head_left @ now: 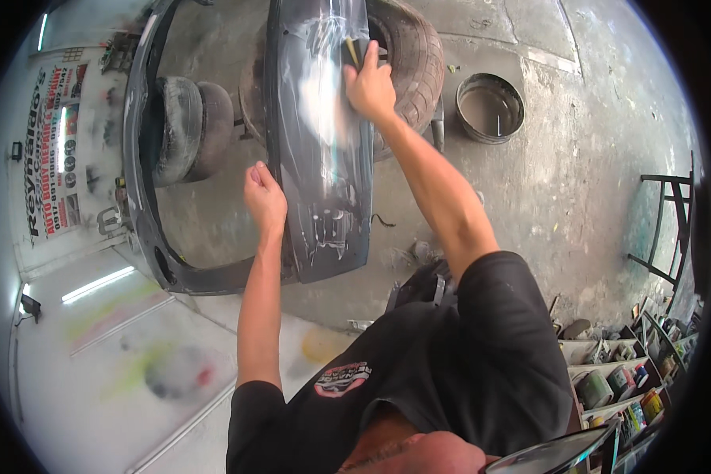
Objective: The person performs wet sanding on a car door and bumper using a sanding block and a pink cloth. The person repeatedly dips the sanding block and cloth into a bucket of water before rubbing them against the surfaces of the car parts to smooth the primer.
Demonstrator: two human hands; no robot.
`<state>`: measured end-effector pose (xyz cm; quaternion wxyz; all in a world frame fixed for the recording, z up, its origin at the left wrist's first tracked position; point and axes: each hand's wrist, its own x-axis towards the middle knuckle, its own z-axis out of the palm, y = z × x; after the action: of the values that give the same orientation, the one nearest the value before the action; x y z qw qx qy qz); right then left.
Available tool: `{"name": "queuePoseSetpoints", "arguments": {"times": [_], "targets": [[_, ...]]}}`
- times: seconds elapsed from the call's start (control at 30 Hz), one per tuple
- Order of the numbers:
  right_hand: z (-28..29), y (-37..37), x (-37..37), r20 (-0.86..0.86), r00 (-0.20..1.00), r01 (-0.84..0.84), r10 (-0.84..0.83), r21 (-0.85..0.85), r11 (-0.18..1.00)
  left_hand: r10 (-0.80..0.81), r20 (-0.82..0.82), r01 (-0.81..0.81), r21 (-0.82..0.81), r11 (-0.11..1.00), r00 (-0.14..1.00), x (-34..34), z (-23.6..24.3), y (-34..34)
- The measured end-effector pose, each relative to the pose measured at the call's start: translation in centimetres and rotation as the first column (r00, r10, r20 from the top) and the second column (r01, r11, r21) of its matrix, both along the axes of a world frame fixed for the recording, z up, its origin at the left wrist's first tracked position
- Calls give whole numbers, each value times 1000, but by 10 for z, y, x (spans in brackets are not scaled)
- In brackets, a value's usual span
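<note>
A long dark-grey car body panel (324,189) stretches away from me, with a chalky white patch and pale streaks on its surface. On the patch's far right part, my right hand (370,87) is closed on a small dark pad (351,52) with a yellow stripe, pressed to the panel; the fingers partly cover it. Beside the panel's left edge is my left hand (266,201), its fingers curled in. Whether it grips that edge or anything else is hidden. A curved frame (146,213) with a large opening extends left from the panel.
Under and beyond the panel lie worn tyres (419,67). A round black bucket (490,108) of murky liquid stands on the concrete floor to the right. Farther right is a dark metal stand (667,225); shelves of bottles (608,387) fill the lower right. A paint-marked white wall (142,340) is at left.
</note>
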<state>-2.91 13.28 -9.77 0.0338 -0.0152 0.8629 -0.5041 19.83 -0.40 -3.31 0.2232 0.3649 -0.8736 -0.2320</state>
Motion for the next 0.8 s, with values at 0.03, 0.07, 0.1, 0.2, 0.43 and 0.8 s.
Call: {"name": "queuePoseSetpoints", "arguments": {"times": [0.03,0.07,0.1,0.2,0.43,0.8], "targets": [[4,3,44,-64,995,-87,82,-68,994,32,4,-32,-1,999,999,10,2,-4],[8,9,91,-49,990,-137,135,-36,990,55,1,-55,-4,998,999,18,3,-9],[4,24,139,-44,983,-183,181,-62,981,49,-46,-49,1,999,998,23,1,-13],[-27,67,239,-142,944,-315,298,-114,942,27,-106,-25,17,1000,994,14,-2,-11],[12,8,33,77,996,-50,52,-28,998,1,-22,-1,4,1000,1000,-1,5,-1],[-2,2,52,71,997,-22,26,-52,998,34,-71,-34,-2,999,997,4,2,-5]]}}
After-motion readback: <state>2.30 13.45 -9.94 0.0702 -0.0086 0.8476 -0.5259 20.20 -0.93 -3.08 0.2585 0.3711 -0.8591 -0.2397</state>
